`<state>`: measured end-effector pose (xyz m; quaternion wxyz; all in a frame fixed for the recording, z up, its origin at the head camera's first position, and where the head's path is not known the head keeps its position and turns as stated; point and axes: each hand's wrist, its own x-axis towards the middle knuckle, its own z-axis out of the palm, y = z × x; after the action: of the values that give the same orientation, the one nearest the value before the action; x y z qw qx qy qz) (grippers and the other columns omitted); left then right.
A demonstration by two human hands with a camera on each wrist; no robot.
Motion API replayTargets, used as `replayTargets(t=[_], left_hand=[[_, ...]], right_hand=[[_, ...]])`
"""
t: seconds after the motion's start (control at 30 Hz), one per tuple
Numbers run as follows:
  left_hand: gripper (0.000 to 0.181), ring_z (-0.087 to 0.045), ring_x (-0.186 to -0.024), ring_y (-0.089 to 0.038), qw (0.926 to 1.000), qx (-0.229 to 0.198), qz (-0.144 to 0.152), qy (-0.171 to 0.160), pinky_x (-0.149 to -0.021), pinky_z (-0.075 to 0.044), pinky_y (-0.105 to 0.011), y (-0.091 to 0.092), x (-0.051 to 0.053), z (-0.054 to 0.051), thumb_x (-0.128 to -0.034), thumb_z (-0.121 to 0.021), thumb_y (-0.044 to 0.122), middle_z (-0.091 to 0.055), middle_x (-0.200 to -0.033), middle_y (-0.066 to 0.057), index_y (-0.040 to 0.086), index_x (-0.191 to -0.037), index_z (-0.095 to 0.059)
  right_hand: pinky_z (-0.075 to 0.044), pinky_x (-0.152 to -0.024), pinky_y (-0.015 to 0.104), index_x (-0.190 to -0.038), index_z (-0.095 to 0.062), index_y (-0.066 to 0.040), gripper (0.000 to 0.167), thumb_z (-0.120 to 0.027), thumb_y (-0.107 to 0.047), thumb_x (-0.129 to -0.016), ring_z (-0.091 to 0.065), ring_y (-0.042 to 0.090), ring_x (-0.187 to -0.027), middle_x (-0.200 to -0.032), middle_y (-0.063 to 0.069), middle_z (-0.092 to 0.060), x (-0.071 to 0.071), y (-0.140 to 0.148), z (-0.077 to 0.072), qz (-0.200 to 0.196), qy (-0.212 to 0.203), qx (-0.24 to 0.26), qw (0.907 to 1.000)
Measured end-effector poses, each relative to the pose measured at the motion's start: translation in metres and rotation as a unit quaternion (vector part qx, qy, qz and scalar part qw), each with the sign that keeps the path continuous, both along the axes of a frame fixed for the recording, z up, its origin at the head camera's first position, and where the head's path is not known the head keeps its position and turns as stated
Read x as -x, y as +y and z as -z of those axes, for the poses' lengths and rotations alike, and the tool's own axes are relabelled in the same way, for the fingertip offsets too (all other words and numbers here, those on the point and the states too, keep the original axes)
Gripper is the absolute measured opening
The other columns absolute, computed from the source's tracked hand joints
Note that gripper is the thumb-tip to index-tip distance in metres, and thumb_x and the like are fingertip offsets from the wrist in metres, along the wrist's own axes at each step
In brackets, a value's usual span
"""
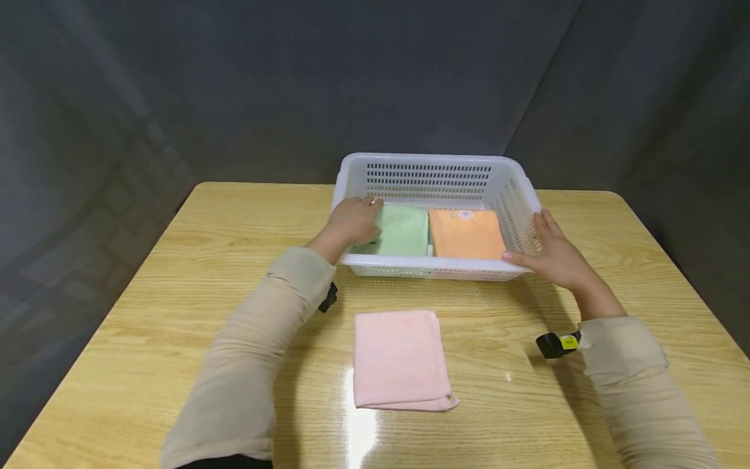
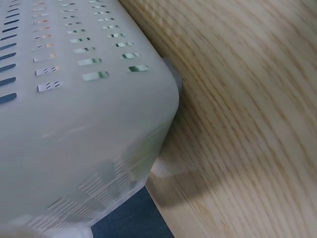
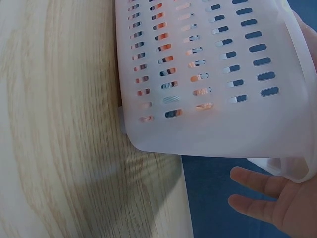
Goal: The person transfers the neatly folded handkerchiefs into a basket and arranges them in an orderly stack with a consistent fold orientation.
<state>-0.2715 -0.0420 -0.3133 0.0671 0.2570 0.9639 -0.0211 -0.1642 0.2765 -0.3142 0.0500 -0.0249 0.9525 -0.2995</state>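
A white perforated plastic basket (image 1: 433, 264) stands toward the far side of the table. Inside lie a folded green towel (image 1: 404, 228) on the left and a folded orange towel (image 1: 469, 238) on the right. Reaching over the basket's left front corner, my left hand (image 1: 354, 221) rests on the green towel's left part, thumb spread from the fingers. My right hand (image 1: 553, 254) grips the right front corner, its thumb on the front rim. Two of its fingers (image 3: 252, 178) stretch out beyond the rim in the right wrist view. The left wrist view shows only basket wall and table.
A folded pink towel (image 1: 401, 361) lies on the wooden table (image 1: 205, 260) in front of the basket, between my forearms. A dark curtain (image 1: 293, 91) hangs behind the table.
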Motion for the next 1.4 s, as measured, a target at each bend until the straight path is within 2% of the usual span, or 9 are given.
replayTargets(t=[0.23,0.43,0.63,0.9,1.03,1.17,1.27,1.4], left_hand=[[0.061,-0.02,-0.126,-0.029,0.9995,0.027,-0.007,-0.012,-0.101,-0.013,-0.037,0.002,0.0,-0.001,-0.0869,-0.044,0.037,-0.021,-0.14,-0.014,0.008,-0.137,-0.025],[0.054,-0.029,-0.121,-0.027,0.9993,0.037,-0.002,-0.007,-0.099,-0.019,-0.037,0.001,0.0,0.0,-0.0871,-0.043,0.038,-0.033,-0.135,-0.009,0.009,-0.133,-0.035],[0.047,-0.041,-0.111,-0.025,0.9999,-0.006,0.009,0.001,-0.094,-0.027,-0.037,0.0,-0.002,-0.001,-0.0866,-0.045,0.036,-0.048,-0.123,-0.005,0.011,-0.126,-0.045],[0.04,-0.049,-0.103,-0.021,0.9982,-0.06,0.012,0.001,-0.084,-0.037,-0.035,-0.003,-0.001,-0.003,-0.0886,-0.043,0.034,-0.054,-0.116,-0.001,0.014,-0.123,-0.048],[0.035,-0.052,-0.097,-0.015,0.9913,-0.131,0.01,0.007,-0.079,-0.04,-0.032,-0.001,0.0,0.001,-0.0889,-0.043,0.031,-0.057,-0.109,0.002,0.014,-0.118,-0.053],[0.03,-0.052,-0.095,-0.013,0.9774,-0.211,0.004,0.004,-0.079,-0.039,-0.032,-0.002,0.001,0.002,-0.0891,-0.043,0.027,-0.059,-0.105,0.001,0.014,-0.111,-0.058],[0.026,-0.053,-0.092,-0.014,0.9683,-0.25,0.004,0.007,-0.079,-0.039,-0.031,-0.004,0.0,0.001,-0.0889,-0.043,0.023,-0.06,-0.101,0.0,0.013,-0.107,-0.06],[0.025,-0.053,-0.089,-0.014,0.9599,-0.28,0.008,0.012,-0.077,-0.04,-0.03,-0.009,-0.001,0.0,-0.0888,-0.044,0.02,-0.06,-0.102,-0.002,0.012,-0.105,-0.061]], right_hand=[[-0.011,-0.085,0.066,-0.135,0.013,-0.005,0.101,-0.06,-0.045,-0.076,0.002,0.048,-0.121,-0.139,0.008,0.023,0.001,0.002,0.002,-0.002,0.008,0.002,1.0],[-0.012,-0.086,0.066,-0.135,0.014,-0.007,0.101,-0.06,-0.045,-0.076,0.0,0.048,-0.122,-0.139,0.004,0.024,0.001,0.002,0.003,-0.001,0.008,0.0,1.0],[-0.01,-0.086,0.066,-0.135,0.014,-0.008,0.101,-0.059,-0.046,-0.076,0.002,0.047,-0.122,-0.139,0.003,0.025,-0.001,0.002,0.002,0.004,-0.001,0.006,1.0],[-0.011,-0.085,0.066,-0.135,0.015,-0.008,0.102,-0.06,-0.045,-0.076,0.002,0.047,-0.122,-0.139,0.003,0.025,-0.001,0.003,0.001,0.001,0.0,0.005,1.0],[-0.012,-0.085,0.066,-0.135,0.015,-0.008,0.102,-0.06,-0.045,-0.076,0.001,0.048,-0.122,-0.138,0.004,0.025,-0.002,0.006,0.002,0.003,-0.003,0.001,1.0],[-0.011,-0.084,0.067,-0.135,0.015,-0.009,0.101,-0.06,-0.044,-0.076,0.002,0.049,-0.121,-0.138,0.003,0.026,-0.002,0.007,0.003,0.006,-0.002,0.006,1.0],[-0.01,-0.084,0.067,-0.135,0.015,-0.011,0.101,-0.061,-0.042,-0.077,0.004,0.049,-0.121,-0.138,0.003,0.026,-0.002,0.006,0.004,0.004,-0.001,0.018,0.9998],[-0.009,-0.084,0.068,-0.135,0.015,-0.011,0.101,-0.061,-0.041,-0.076,0.004,0.049,-0.121,-0.138,0.003,0.026,0.0,0.002,0.005,0.002,0.003,0.025,0.9997]])
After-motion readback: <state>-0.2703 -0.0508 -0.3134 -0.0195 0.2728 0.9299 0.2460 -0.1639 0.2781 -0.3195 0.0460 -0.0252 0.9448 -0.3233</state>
